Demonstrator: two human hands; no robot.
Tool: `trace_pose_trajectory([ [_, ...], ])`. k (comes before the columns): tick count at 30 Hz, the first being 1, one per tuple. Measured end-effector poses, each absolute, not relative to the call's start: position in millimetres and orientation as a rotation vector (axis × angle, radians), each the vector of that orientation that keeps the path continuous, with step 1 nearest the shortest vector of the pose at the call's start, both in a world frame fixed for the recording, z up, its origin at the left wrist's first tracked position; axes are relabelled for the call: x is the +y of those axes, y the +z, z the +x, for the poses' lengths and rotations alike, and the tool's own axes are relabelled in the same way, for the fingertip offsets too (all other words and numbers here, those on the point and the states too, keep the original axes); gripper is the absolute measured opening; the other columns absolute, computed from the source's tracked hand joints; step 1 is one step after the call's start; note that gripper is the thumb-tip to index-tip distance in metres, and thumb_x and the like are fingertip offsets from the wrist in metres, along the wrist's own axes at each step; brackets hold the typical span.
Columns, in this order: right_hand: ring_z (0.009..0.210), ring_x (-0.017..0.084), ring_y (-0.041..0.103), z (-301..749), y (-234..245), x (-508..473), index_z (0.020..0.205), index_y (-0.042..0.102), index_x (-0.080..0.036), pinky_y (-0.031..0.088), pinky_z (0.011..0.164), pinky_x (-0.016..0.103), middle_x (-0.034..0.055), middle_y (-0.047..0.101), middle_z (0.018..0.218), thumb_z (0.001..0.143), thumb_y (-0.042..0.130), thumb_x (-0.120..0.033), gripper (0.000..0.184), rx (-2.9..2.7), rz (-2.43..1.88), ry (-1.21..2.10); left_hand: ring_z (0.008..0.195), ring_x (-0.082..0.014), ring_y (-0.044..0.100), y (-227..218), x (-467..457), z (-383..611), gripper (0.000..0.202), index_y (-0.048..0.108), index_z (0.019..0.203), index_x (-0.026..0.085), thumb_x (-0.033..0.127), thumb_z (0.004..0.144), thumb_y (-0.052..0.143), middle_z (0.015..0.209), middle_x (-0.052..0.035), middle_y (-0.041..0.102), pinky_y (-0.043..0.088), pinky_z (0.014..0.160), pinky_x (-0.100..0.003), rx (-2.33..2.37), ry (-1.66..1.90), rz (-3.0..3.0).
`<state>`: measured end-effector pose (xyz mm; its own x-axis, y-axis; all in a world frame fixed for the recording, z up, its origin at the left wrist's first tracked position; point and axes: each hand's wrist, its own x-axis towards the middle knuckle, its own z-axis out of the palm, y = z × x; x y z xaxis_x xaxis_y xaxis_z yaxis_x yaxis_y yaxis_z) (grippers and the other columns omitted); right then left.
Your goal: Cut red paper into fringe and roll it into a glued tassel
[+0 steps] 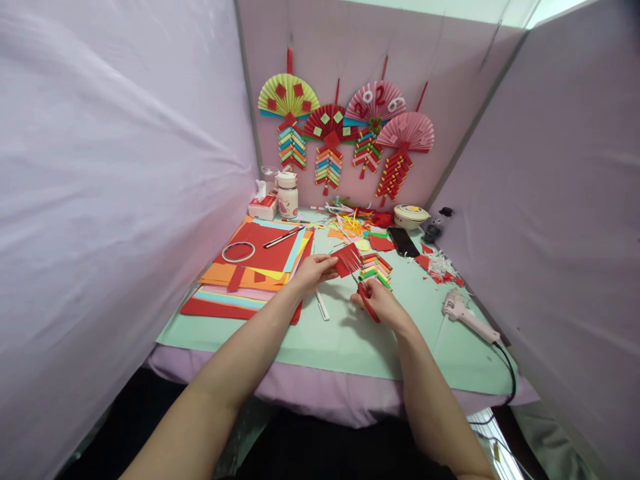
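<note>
Between the thumb and fingers of my left hand (319,272) is a piece of red paper (346,259), held up over the table. Its right side is cut into thin fringe strips. My right hand (383,303) is closed round the red handles of a pair of scissors (368,301), whose blades point up and left to the fringed edge. Just behind the scissors lie several rolled paper tubes (376,267) in red, pink, yellow and green, set in slanted rows. A white pen (323,305) rests below my left hand.
Stacked coloured paper (240,303) lies at left with a ring (239,251) and a black pen (283,238) on it. At right are a glue gun (470,318), paper scraps (440,267) and a phone (403,242). A jar (287,197) stands behind. Fan decorations (333,127) hang on the back wall.
</note>
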<state>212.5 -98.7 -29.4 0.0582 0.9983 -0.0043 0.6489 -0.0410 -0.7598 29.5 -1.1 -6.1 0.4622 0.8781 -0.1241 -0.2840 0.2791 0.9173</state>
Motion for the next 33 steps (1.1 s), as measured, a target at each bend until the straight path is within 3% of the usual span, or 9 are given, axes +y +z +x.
trace_pose_trajectory([
  [10, 0.056, 0.015, 0.057, 210.7, -22.9, -101.1, 0.073, 0.049, -0.021, 0.038, 0.051, 0.023, -0.0012, 0.063, 0.060, 0.072, 0.063, -0.050, 0.032, -1.576, -1.792, 0.828, 0.067, -0.0111, 0.066, -5.9, -2.0, 28.9, 0.016, 0.066, 0.079, 0.010, 0.024, 0.076, 0.073, 0.078, -0.0074, 0.071, 0.053, 0.067, -0.021, 0.718, 0.818, 0.988],
  [21, 0.055, 0.015, 0.055, 209.7, -17.6, -102.9, 0.069, 0.048, -0.021, 0.036, 0.050, 0.024, -0.0013, 0.061, 0.058, 0.071, 0.064, -0.053, 0.035, -1.591, -1.813, 0.775, 0.069, -0.0121, 0.067, -7.0, -2.4, 28.3, 0.020, 0.068, 0.084, 0.010, 0.026, 0.074, 0.074, 0.083, -0.0096, 0.072, 0.054, 0.068, -0.022, 0.694, 0.807, 0.994],
  [33, 0.056, 0.014, 0.054, 208.8, -21.7, -101.7, 0.072, 0.050, -0.020, 0.035, 0.050, 0.023, -0.0009, 0.062, 0.061, 0.073, 0.061, -0.048, 0.030, -1.575, -1.792, 0.819, 0.065, -0.0102, 0.065, -9.8, -3.1, 29.2, 0.020, 0.061, 0.074, 0.012, 0.025, 0.072, 0.076, 0.071, -0.0037, 0.068, 0.054, 0.067, -0.022, 0.668, 0.790, 1.009],
])
